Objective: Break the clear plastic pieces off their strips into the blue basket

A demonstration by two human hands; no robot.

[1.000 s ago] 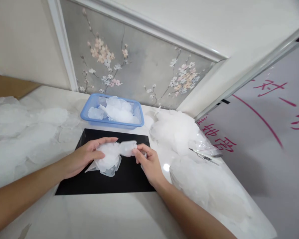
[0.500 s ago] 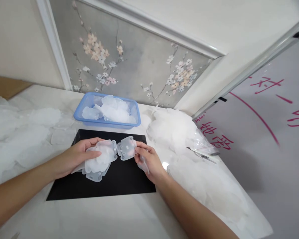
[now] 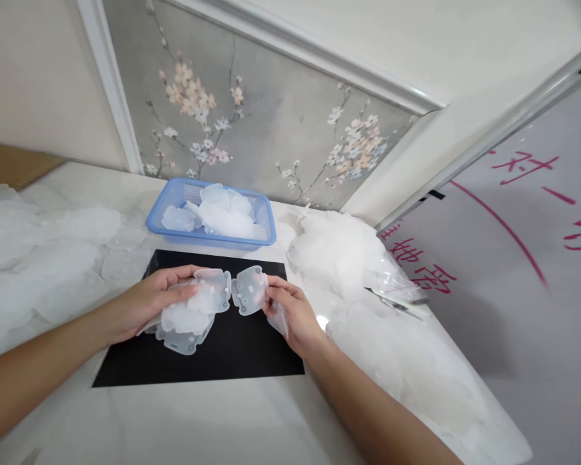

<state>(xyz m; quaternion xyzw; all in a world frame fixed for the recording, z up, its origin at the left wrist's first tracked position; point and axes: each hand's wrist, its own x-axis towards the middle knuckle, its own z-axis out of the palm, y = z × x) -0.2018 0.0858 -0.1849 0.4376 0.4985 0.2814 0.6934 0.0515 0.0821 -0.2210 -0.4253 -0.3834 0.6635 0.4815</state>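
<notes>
My left hand (image 3: 157, 300) is closed round a stack of translucent, frosted plastic pieces (image 3: 186, 316), its thumb pressed on top. They have notched edges and small grey marks, and one piece sticks out to the right of the stack. Between thumb and fingers of my right hand (image 3: 293, 313) is a similar translucent plastic piece (image 3: 250, 290). Its left edge lies close beside the protruding piece; whether the two touch I cannot tell. Another clear piece (image 3: 278, 318) shows under my right palm. Both hands are above a black mat (image 3: 252, 352).
Behind the mat stands a blue basket (image 3: 210, 242) with similar pieces inside. Heaps of white translucent pieces lie on the left (image 3: 53, 258) and on the right (image 3: 339, 252). Beside a clear plastic bag is a dark-edged tool (image 3: 392, 302). A whiteboard (image 3: 527, 303) borders the table's right side.
The protruding piece in my left hand and the piece in my right hand have shifted slightly right. The right-hand piece has tilted a little. Both hands keep their hold.
</notes>
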